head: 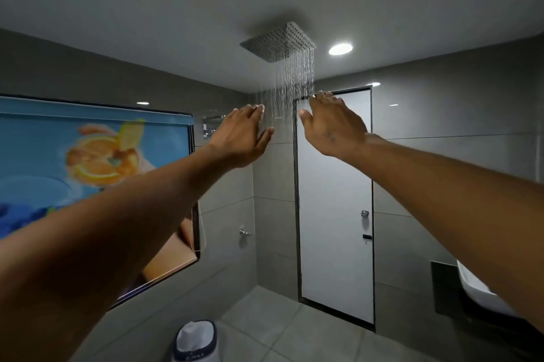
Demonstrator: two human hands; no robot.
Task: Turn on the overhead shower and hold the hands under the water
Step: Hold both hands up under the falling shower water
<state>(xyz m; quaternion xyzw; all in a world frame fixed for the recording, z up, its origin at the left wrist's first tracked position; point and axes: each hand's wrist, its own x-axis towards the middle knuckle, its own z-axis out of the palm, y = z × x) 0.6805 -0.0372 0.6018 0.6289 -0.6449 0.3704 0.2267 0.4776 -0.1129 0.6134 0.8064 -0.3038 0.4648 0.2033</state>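
A square chrome overhead shower head (279,40) hangs from the grey ceiling, and thin streams of water (294,82) fall from it. Both my arms are stretched up and forward. My left hand (241,136) is open, fingers together, at the left edge of the falling water. My right hand (331,123) is open with fingers spread, its fingertips at the right edge of the streams. Neither hand holds anything.
A white door (335,199) with a round knob (365,213) stands behind the water. On the left wall is a window blind (88,161) with an orange-fruit print. A wall tap (243,232), a lined bin (195,341) on the floor, and a white basin (477,291) at right.
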